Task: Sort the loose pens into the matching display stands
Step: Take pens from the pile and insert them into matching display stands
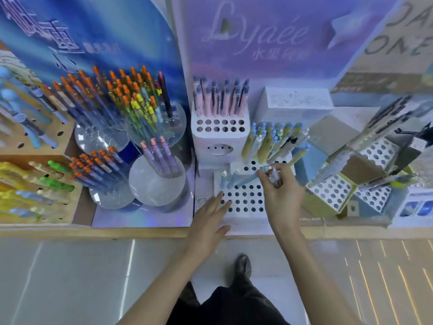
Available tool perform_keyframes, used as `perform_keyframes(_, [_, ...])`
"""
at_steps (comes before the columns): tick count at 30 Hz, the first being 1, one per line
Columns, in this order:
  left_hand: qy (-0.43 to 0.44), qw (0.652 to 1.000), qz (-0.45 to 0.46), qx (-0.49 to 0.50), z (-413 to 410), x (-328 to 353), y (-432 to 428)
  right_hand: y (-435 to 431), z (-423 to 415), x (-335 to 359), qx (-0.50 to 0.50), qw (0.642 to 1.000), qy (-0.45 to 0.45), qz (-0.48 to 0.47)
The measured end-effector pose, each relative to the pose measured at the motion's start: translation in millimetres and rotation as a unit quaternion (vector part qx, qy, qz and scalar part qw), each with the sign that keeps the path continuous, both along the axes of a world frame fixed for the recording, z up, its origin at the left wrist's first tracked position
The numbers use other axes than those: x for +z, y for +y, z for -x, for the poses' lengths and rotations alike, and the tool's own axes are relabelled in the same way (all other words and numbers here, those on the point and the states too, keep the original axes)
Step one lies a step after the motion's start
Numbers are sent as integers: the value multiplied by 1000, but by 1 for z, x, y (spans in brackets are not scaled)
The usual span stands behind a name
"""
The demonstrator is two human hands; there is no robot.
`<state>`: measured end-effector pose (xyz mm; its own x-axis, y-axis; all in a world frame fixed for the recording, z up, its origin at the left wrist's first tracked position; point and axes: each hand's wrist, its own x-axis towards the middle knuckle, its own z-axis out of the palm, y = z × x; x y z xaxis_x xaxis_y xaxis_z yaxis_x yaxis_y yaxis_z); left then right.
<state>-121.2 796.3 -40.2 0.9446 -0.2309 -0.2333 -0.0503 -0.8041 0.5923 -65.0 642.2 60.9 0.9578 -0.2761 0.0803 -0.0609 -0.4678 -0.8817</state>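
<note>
One pen slants up-left in right hand.

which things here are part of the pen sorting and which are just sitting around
In the job: right hand gripping loose pens; left hand, fingers straight, at the white holed stand; pale blue pens standing in it.
Just there: pink pens in the rear block; orange-capped pens in clear tubs; Lyaée backboard.

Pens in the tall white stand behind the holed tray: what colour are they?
Mostly pale pink, these pens have grey-blue tops; head view shows it.
</note>
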Motion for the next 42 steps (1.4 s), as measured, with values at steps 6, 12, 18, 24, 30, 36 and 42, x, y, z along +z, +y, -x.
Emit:
perform_keyframes(6, [-54, 992, 56, 95, 11, -15, -13, -11, -13, -11, 68, 997, -15, 45])
perform_keyframes(12, [-64, 973, 120, 185, 11, -11, -26, -4, -16, -14, 191, 977, -48, 77])
perform_keyframes(18, [-55, 969, 141, 196, 11, -6, -28, -9, -24, -21, 178, 981, -27, 79])
perform_keyframes(24, [-30, 964, 178, 193, 11, 3, -26, 0, -19, -42, 213, 972, -19, 99])
perform_keyframes(30, [-1, 967, 186, 175, 10, 12, -23, -14, -2, -58, 229, 962, 134, 60])
perform_keyframes(36, [-40, 979, 86, 181, 7, 11, -26, -33, 7, -27, 198, 969, 116, -91])
perform_keyframes(42, [-84, 980, 101, 151, 4, 34, -60, -74, 11, -8, 92, 995, 12, -43])
